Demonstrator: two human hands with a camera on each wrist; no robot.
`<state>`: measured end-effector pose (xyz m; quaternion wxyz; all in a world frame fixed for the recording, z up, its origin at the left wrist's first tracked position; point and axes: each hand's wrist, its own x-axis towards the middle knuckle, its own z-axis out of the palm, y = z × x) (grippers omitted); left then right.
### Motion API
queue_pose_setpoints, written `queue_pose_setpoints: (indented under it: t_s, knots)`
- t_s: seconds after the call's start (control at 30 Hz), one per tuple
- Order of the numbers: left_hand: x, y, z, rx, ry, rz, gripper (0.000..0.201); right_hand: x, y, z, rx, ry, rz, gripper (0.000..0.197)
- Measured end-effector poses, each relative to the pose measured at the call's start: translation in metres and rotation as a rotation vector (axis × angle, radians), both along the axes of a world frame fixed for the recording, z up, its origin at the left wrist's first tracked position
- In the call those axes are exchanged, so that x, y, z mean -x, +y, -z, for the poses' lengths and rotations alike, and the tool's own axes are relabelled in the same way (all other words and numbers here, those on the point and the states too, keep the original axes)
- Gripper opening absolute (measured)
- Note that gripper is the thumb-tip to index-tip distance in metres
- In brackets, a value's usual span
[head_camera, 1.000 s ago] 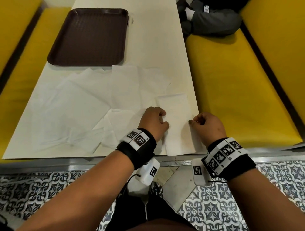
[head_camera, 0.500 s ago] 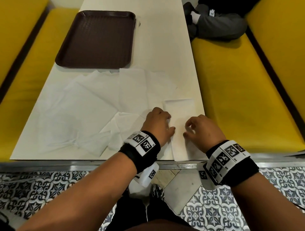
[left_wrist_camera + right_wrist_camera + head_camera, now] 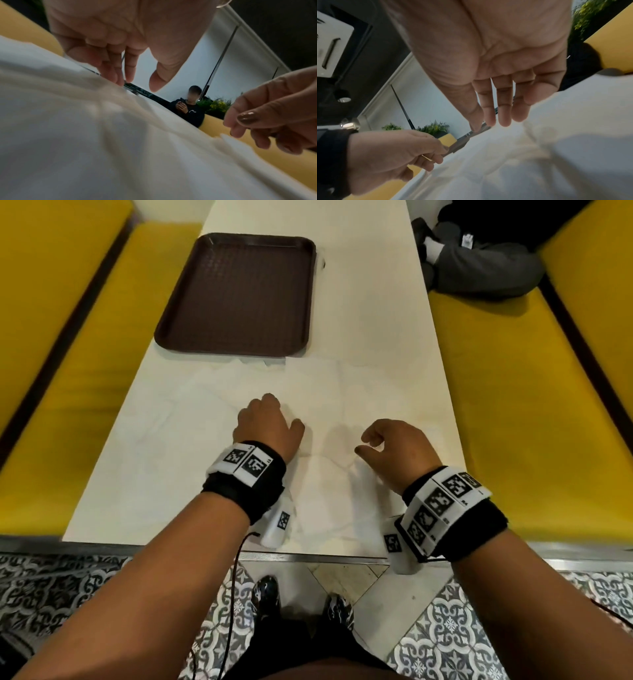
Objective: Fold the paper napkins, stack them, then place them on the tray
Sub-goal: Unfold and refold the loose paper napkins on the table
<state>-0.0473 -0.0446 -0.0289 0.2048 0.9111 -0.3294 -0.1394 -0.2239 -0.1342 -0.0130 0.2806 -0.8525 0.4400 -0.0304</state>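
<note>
Several white paper napkins lie spread over the near half of the white table, pale and hard to separate from it. The brown tray sits bare at the far left of the table. My left hand reaches over the spread napkins with loose fingers hanging down; the left wrist view shows this left hand holding nothing above the napkin sheet. My right hand hovers to the right, fingers relaxed. In its wrist view the right hand is empty just over the paper.
Yellow benches flank the table on both sides. A person in dark clothes sits on the far right bench. The table's near metal edge lies just under my wrists, with patterned floor tiles below.
Both hands have let go of the folded napkin at the right. The left hand has moved forward and left over the spread napkins; the right hand has opened and lifted.
</note>
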Motion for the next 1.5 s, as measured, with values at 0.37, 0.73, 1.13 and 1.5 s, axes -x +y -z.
queue_pose_setpoints:
  t_s: [0.37,0.73,1.13,1.5]
  knots:
    - [-0.027,-0.011,0.004,-0.025,0.155,0.018,0.039,-0.039,0.0,0.022,-0.062,0.157,0.027,0.025]
    - [-0.029,-0.018,-0.003,0.222,0.37,-0.008,0.02,-0.038,0.008,0.016,-0.073,0.084,0.094,0.057]
    - [-0.043,0.0,-0.03,0.467,0.635,-0.133,0.018,-0.047,0.018,0.0,0.198,-0.156,0.125,0.036]
    - [-0.055,0.039,-0.03,0.446,0.282,-0.13,0.04,-0.054,0.021,-0.024,0.189,-0.469,0.117,0.018]
